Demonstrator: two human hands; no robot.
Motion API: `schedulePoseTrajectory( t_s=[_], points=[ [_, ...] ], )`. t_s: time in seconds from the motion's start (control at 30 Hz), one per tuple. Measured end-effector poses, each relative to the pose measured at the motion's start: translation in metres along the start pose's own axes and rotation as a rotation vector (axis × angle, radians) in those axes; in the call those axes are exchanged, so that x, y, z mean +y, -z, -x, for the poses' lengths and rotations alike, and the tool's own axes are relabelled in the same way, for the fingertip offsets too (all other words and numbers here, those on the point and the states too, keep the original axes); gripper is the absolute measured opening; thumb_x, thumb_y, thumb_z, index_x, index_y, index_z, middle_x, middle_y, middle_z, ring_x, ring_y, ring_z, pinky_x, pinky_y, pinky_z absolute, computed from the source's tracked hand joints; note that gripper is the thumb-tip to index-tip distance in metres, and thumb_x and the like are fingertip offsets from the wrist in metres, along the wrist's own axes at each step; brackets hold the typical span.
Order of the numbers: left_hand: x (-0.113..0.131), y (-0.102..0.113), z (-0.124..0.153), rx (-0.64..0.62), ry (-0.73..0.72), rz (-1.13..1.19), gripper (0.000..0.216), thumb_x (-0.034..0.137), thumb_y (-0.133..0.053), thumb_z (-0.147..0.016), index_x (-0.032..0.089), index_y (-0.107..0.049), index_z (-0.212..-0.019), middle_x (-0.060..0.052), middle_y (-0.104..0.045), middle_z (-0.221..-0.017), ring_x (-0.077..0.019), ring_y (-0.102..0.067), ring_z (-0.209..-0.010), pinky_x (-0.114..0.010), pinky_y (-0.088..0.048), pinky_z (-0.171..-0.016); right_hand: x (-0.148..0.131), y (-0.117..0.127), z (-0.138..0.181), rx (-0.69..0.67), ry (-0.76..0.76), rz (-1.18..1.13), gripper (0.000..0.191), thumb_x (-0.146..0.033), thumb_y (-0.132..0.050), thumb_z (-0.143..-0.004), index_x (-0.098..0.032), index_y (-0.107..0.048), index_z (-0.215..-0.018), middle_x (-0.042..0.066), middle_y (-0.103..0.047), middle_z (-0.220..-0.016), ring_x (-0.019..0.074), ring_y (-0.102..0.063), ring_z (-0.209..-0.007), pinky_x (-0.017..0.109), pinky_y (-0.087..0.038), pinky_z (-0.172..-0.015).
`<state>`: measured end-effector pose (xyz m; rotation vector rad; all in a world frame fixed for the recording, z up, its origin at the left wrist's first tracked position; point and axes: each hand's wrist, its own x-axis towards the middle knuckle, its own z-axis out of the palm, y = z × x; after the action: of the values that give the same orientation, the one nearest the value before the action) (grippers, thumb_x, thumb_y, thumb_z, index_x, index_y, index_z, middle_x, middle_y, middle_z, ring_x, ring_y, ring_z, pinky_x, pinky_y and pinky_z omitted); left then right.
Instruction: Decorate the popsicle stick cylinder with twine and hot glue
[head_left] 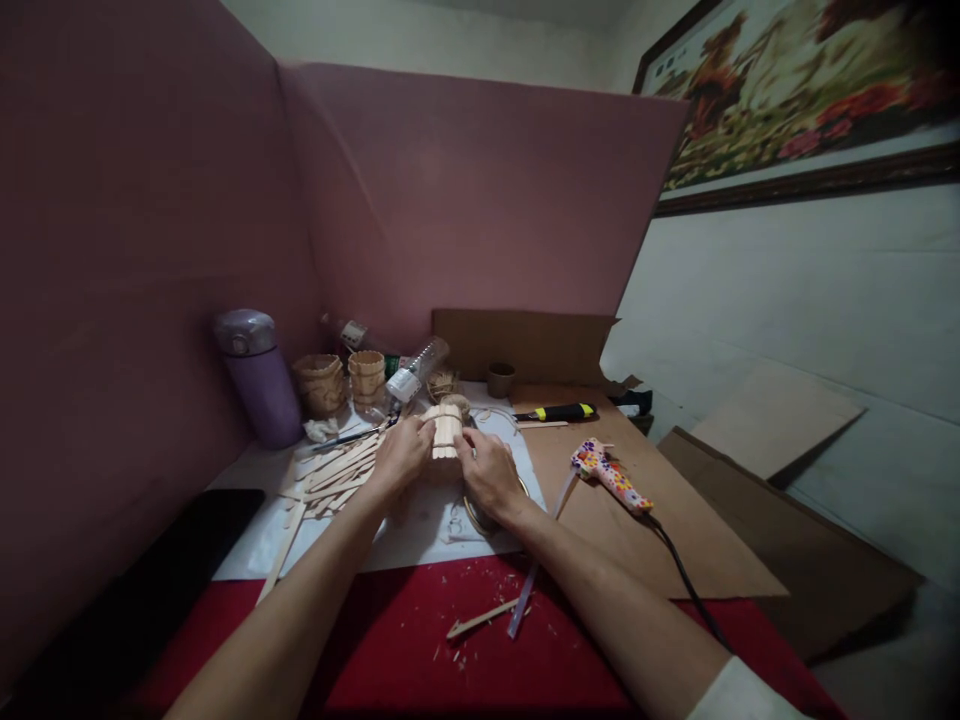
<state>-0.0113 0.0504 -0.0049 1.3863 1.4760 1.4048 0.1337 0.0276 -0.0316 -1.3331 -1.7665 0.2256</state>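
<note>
Between my two hands is a small barrel-like cup made of pale wooden craft sticks (447, 428), with a cord-like band near its top. My left hand (406, 446) grips its left side, fingers closed on it. From the right, my right hand (487, 468) holds the other side with thumb and fingers. Beneath the right wrist, a round metallic rim (478, 520) partly shows. A pile of loose craft sticks (341, 478) lies just left of my left hand, on white paper (420, 540).
A glue gun (611, 475) with a cord lies on cardboard at right, near a glue stick (523, 600) and a utility knife (559, 412). Behind stand a purple bottle (262, 385), two wooden cups (367, 380), plastic bottles (417, 370) and a small brown pot (501, 379).
</note>
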Motion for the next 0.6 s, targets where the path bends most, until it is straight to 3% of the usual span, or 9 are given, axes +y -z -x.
schedulePoseTrajectory(
  t_s=[0.07,0.13,0.3,0.47,0.6],
  points=[
    [0.000,0.001,0.000,-0.019,0.012,0.067,0.021,0.035,-0.073,-0.061,0.018,-0.061,-0.065,-0.007,-0.062,-0.068,-0.0260,-0.059,-0.082,-0.030,-0.040,-0.068,-0.002,0.001,0.000,0.034,0.019,-0.064,0.030,-0.033,-0.044,-0.092,-0.019,-0.062,-0.110,0.012,-0.067,-0.106,0.0254,-0.058,-0.100,0.038,-0.040,-0.089],
    [0.003,0.004,0.002,-0.079,0.026,0.137,0.031,0.042,-0.071,-0.063,0.015,-0.065,-0.077,-0.010,-0.066,-0.079,-0.0239,-0.061,-0.079,-0.030,-0.042,-0.067,-0.005,0.003,0.000,0.082,0.048,-0.192,0.034,-0.032,-0.044,-0.091,-0.017,-0.056,-0.119,0.013,-0.064,-0.115,0.0251,-0.056,-0.107,0.038,-0.041,-0.093],
    [0.008,0.012,0.012,-0.378,0.103,0.564,0.039,0.043,-0.076,-0.060,0.013,-0.066,-0.084,-0.007,-0.066,-0.079,-0.0163,-0.059,-0.066,-0.028,-0.045,-0.064,-0.013,0.005,0.003,0.102,0.063,-0.476,0.033,-0.029,-0.050,-0.087,-0.018,-0.055,-0.118,0.012,-0.063,-0.114,0.0229,-0.060,-0.102,0.036,-0.047,-0.090],
    [0.007,0.011,0.015,-0.303,0.121,0.651,0.042,0.035,-0.081,-0.055,0.014,-0.063,-0.087,-0.003,-0.064,-0.083,-0.0137,-0.059,-0.069,-0.025,-0.044,-0.064,-0.011,0.004,0.002,0.055,0.015,-0.572,0.029,-0.032,-0.050,-0.087,-0.019,-0.058,-0.112,0.010,-0.065,-0.111,0.0210,-0.061,-0.099,0.034,-0.048,-0.088],
    [0.002,0.007,0.008,-0.164,0.049,0.648,0.051,0.028,-0.081,-0.053,0.017,-0.059,-0.097,-0.003,-0.064,-0.091,-0.0159,-0.060,-0.081,-0.027,-0.046,-0.072,0.003,0.003,-0.009,0.149,-0.213,-0.777,0.028,-0.042,-0.052,-0.085,-0.020,-0.063,-0.099,0.008,-0.068,-0.100,0.0220,-0.062,-0.095,0.037,-0.048,-0.088]
  ],
)
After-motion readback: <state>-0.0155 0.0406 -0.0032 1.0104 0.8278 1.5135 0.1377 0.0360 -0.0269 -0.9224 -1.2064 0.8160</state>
